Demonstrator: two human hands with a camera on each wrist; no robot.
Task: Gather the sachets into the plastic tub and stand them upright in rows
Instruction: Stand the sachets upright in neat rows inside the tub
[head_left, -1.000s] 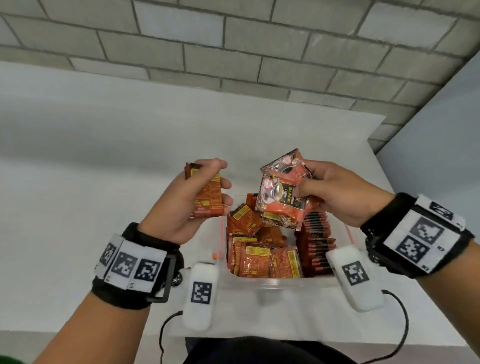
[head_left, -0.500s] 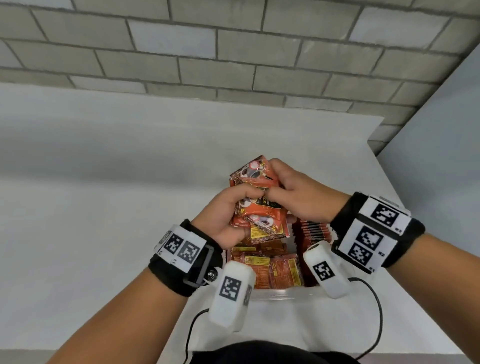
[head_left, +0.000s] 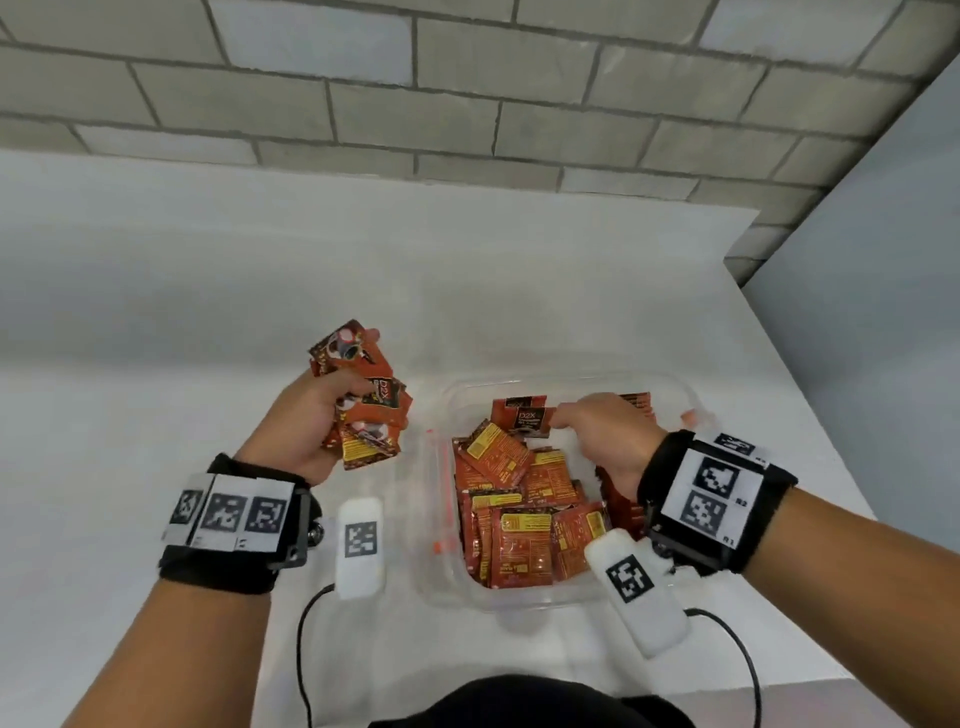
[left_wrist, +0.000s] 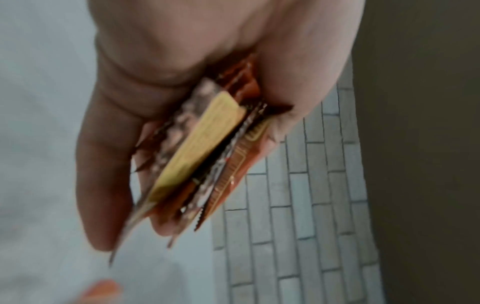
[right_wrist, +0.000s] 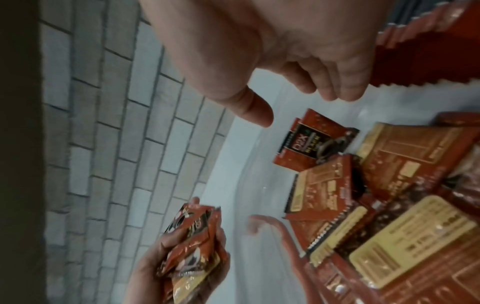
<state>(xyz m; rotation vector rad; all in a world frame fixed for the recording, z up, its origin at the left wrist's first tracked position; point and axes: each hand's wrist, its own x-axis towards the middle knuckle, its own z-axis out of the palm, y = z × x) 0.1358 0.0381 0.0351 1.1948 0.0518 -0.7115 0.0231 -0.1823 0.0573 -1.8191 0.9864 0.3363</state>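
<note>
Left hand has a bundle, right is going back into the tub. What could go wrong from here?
1. The bundle of sachets in the left hand is fanned and uneven; one may slip out onto the table.
2. The right hand reaches beside the upright row and could knock it over.

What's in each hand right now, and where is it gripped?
The left hand grips a stack of sachets around its lower half. The right hand holds nothing, open above the tub.

We see red-orange sachets (head_left: 524, 525) heaped loose and mostly flat in our clear plastic tub (head_left: 447, 587), with one upright row (right_wrist: 426, 51) along its right wall. A further bunch (head_left: 363, 405) is held left of the tub.
</note>
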